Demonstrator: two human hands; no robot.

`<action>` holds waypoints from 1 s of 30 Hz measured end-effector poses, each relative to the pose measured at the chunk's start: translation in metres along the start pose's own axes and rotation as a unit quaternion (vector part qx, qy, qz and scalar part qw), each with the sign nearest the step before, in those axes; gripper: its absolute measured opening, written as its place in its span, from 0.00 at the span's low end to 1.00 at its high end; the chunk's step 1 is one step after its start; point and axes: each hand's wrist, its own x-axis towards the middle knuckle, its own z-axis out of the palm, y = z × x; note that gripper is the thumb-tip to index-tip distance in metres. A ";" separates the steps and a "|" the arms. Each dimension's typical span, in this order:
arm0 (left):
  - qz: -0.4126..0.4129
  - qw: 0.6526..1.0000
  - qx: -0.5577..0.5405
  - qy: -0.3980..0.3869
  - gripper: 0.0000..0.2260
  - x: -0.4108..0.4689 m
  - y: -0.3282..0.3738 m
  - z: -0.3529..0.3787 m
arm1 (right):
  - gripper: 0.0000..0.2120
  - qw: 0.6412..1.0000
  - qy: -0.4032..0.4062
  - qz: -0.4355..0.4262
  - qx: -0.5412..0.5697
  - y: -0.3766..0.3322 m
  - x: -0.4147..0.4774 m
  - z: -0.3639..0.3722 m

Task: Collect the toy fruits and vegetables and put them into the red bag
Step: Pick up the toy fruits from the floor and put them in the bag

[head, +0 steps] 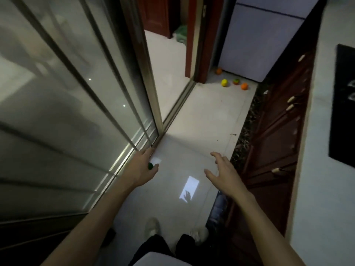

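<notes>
Several toy fruits lie on the pale floor far ahead by the fridge: a yellow one (224, 82), a green and red one (236, 81), an orange one (244, 86) and another orange one (218, 71) by the door frame. My left hand (143, 167) reaches forward beside the glass door, with a small dark green toy (150, 166) showing between thumb and fingers. My right hand (223, 172) is stretched out with fingers spread and nothing in it. No red bag is in view.
A sliding glass door (76, 112) with a metal frame runs along the left. Dark wooden cabinets (278, 141) under a pale counter (326, 169) line the right. A pale fridge (255, 41) stands at the far end beside a red-brown door frame (192, 45). My shoes (153, 226) are below.
</notes>
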 end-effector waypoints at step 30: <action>-0.160 0.972 -0.039 -0.167 0.27 0.162 -0.294 0.229 | 0.28 0.973 -0.230 0.005 -0.021 0.072 0.273 0.342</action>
